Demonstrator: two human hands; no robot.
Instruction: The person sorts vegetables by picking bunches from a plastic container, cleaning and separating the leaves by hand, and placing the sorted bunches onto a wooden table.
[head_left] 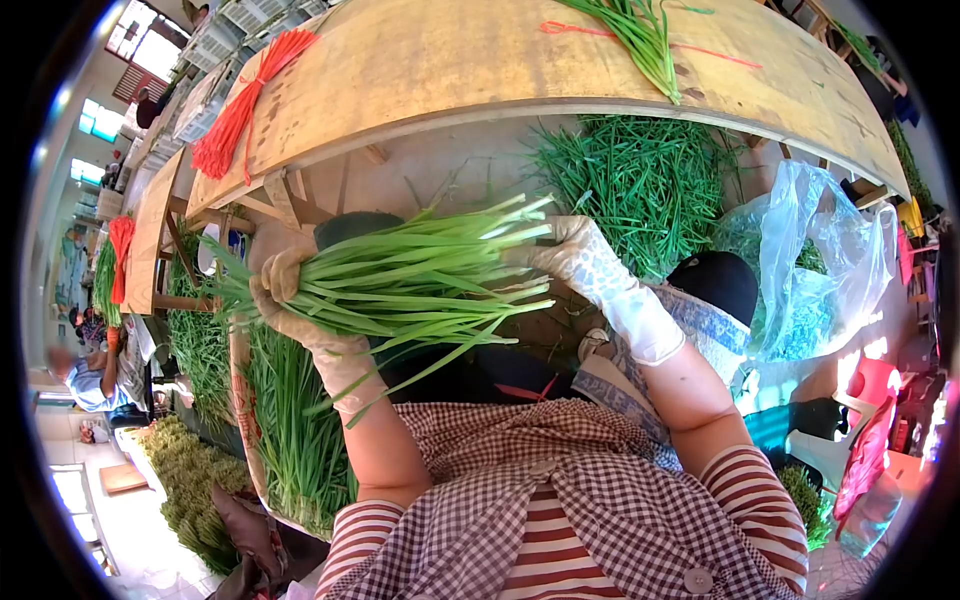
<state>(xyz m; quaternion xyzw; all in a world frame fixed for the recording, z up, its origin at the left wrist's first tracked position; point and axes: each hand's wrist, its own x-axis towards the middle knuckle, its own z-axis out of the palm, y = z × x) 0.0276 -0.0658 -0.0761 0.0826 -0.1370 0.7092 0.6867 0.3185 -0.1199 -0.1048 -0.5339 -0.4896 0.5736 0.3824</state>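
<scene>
A loose bunch of garlic chives [410,275] lies sideways in front of my body, its pale stem ends fanned out to the right. My left hand [290,290], in a soiled glove, has its fingers wrapped round the leafy part. At the stem ends, my right hand [575,250], in a pale patterned glove, has its fingers closed on some stems; the fingertips are partly hidden. Several long leaves droop over my left wrist. Behind my right hand, a heap of green leaves [640,190] lies below the table.
A wooden table [450,60] curves across the front. It bears red ties [255,105] and a smaller chive bunch [640,45] lying over a red tie. More chives [290,430] fill a container at my left. A clear plastic bag [820,260] stands right. Another person [95,385] sits far left.
</scene>
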